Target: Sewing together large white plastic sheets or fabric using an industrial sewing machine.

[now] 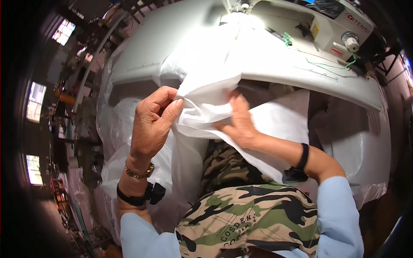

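Observation:
A sheet of white fabric [215, 64] runs from the sewing machine [327, 26] at the top down over the front edge of the pale sewing table [301, 73] to my lap. My left hand [152, 124] pinches a folded edge of this fabric between thumb and fingers, just below the table's edge. My right hand [238, 122] grips the same fabric a little to the right, with its fingers tucked into the fold. Both wrists wear black bands, and the left one also has a gold bracelet.
Green thread [331, 64] trails across the table near the machine. Bulky clear plastic bags of white material [116, 129] stand to my left and more white material [365, 146] to my right. Camouflage clothing [249, 210] covers my lap. Windows and workshop clutter lie far left.

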Demonstrator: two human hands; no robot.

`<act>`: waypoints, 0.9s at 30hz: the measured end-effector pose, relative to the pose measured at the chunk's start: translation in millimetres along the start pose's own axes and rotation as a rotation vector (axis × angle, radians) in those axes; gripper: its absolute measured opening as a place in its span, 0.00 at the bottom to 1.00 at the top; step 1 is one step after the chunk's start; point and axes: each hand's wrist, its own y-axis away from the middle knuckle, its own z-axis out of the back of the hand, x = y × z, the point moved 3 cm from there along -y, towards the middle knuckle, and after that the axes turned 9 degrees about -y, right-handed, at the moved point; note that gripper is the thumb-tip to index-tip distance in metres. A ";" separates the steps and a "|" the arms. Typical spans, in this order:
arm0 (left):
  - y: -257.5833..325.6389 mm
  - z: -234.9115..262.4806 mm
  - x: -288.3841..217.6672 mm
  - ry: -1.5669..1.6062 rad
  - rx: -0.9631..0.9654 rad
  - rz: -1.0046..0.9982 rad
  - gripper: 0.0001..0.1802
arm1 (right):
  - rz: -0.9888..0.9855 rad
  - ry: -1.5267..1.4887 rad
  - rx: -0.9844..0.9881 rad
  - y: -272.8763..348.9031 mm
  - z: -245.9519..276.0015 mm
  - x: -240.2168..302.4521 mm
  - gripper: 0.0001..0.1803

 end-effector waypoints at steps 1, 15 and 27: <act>-8.8 6.1 -11.0 -0.070 0.013 -0.031 0.04 | 0.049 -0.098 0.011 -12.5 -24.7 1.7 0.49; 4.6 -12.5 -10.1 -1.101 0.346 -0.640 0.03 | 0.233 -0.193 0.506 -88.1 -132.4 23.3 0.30; 54.2 -89.6 111.6 -0.551 -0.187 -0.110 0.08 | 0.792 0.294 0.325 -98.5 64.1 36.0 0.09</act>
